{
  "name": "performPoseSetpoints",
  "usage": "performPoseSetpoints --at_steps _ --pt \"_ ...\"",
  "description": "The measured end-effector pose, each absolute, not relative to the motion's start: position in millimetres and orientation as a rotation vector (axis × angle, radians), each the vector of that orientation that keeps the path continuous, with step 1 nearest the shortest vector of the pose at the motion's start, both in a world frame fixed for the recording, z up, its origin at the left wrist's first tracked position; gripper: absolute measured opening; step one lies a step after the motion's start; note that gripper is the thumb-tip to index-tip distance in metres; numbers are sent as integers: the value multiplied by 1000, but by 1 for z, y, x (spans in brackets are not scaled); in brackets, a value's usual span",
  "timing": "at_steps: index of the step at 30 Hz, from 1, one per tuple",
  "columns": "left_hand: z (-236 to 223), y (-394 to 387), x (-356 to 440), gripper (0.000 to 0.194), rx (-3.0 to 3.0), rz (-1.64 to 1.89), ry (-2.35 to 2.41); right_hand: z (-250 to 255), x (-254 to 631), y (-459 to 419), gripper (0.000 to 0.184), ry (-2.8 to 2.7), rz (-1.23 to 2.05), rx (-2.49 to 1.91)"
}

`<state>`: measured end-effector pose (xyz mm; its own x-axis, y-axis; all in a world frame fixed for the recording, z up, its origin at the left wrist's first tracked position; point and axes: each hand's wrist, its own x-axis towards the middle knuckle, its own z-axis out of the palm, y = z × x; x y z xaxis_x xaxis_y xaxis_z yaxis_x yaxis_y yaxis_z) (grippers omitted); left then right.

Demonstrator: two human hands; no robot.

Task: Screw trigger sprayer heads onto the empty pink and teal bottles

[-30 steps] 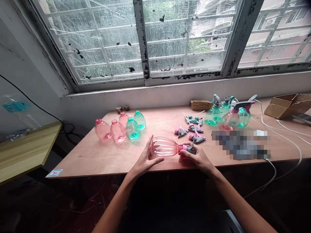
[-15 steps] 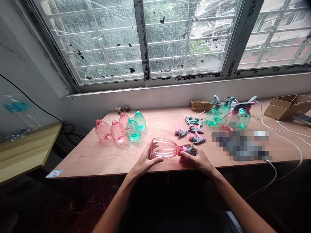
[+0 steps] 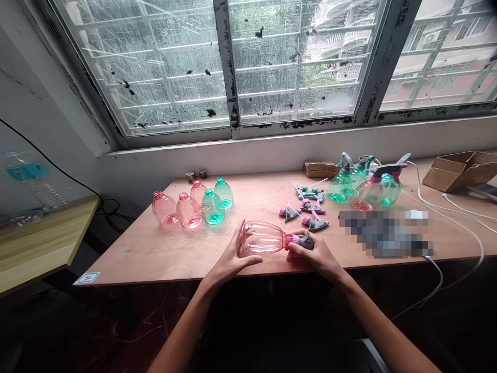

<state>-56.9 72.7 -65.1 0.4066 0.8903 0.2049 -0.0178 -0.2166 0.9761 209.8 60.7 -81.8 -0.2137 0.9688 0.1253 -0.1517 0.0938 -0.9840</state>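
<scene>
A clear pink spray bottle (image 3: pixel 264 237) lies sideways in the air between my hands, just above the table's front edge. My left hand (image 3: pixel 233 255) cups its base, fingers behind the plastic and thumb stretched out along the underside. At the neck, my right hand (image 3: pixel 316 254) is closed around the grey and pink spray head (image 3: pixel 306 240), which sits on the bottle's mouth; its trigger is partly hidden by the fingers. Several loose pink-and-grey spray heads (image 3: pixel 315 223) lie just beyond. Behind them are green-and-grey spray heads (image 3: pixel 310 194) with thin tubes.
Headless pink bottles (image 3: pixel 189 212) and green bottles (image 3: pixel 213 208) stand at the left. Spray bottles with heads on, green (image 3: pixel 340 185) and pink (image 3: pixel 363 196), stand at the right. A blurred-out item (image 3: pixel 382 233), white cables (image 3: pixel 466 228) and an open cardboard box (image 3: pixel 460 171) lie there too.
My left thumb has shifted slightly down, away from the bottle's side, and the left fingers have straightened a little. The bottle and my right hand stay nearly in place.
</scene>
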Motion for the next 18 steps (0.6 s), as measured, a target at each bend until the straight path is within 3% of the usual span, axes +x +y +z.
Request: performPoseSetpoints --at_steps 4,12,18 --pt "-56 70 -53 84 1535 981 777 -82 210 60 40 -1343 1338 -918" --pt "-63 71 -57 115 1481 973 768 -86 212 62 39 -1280 1337 -879" --pt "-57 72 -57 85 1518 955 856 -84 211 61 41 -1342 1358 -925"
